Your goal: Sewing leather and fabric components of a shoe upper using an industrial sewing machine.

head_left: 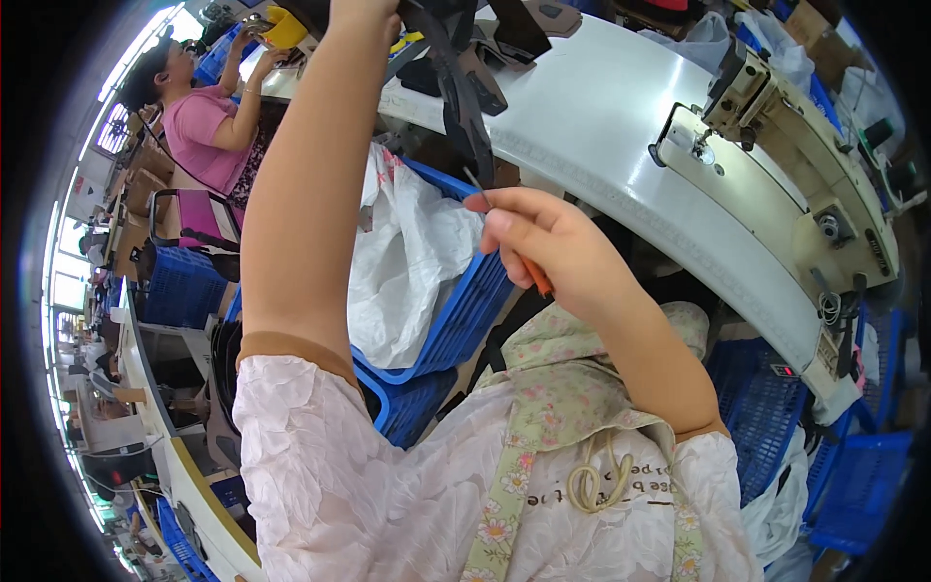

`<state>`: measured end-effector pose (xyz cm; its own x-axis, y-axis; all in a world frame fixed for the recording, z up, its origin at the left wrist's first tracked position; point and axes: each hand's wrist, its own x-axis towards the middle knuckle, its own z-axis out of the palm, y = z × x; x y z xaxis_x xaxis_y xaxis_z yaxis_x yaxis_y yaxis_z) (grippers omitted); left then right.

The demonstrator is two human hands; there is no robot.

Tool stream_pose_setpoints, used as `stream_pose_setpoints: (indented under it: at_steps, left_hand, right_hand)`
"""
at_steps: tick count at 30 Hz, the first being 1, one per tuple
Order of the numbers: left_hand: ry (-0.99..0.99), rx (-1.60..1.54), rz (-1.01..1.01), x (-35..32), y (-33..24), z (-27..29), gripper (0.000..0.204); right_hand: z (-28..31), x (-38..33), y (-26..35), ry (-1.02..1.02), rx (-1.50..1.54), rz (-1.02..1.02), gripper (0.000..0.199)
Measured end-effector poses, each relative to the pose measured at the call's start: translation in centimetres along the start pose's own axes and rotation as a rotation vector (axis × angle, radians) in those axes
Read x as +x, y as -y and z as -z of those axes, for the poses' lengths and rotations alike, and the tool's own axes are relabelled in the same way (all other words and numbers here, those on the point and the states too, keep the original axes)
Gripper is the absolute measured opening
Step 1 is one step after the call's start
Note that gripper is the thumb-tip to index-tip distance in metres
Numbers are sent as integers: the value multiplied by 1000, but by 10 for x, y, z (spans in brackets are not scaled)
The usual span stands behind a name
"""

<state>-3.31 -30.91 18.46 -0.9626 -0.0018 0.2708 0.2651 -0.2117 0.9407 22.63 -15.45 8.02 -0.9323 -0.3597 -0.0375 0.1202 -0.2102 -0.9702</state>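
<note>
My right hand is closed around a slim tool with an orange handle and a thin metal tip, which points up and to the left. Just beyond that tip hangs a dark, strap-like piece. It joins a cluster of black and brownish panels at the near edge of the white table. My left arm reaches far forward, and only the base of my left hand shows at the top edge, close to the dark pieces. Its fingers are out of the picture.
A sewing machine stands on the table to the right. Below the table, a blue basket holds a white plastic bag. More blue baskets sit at the lower right. A co-worker in pink sits at the far left.
</note>
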Motion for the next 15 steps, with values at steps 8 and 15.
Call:
stream_pose_setpoints:
  at_steps: [8, 15]
  left_hand:
    - [-12, 92, -11, -13, -3, -20, 18]
    - [-32, 1, -168, -9, 5, -23, 17]
  right_hand:
    - [3, 5, -10, -7, 484, -12, 38]
    - [3, 7, -15, -36, 615, 2, 36]
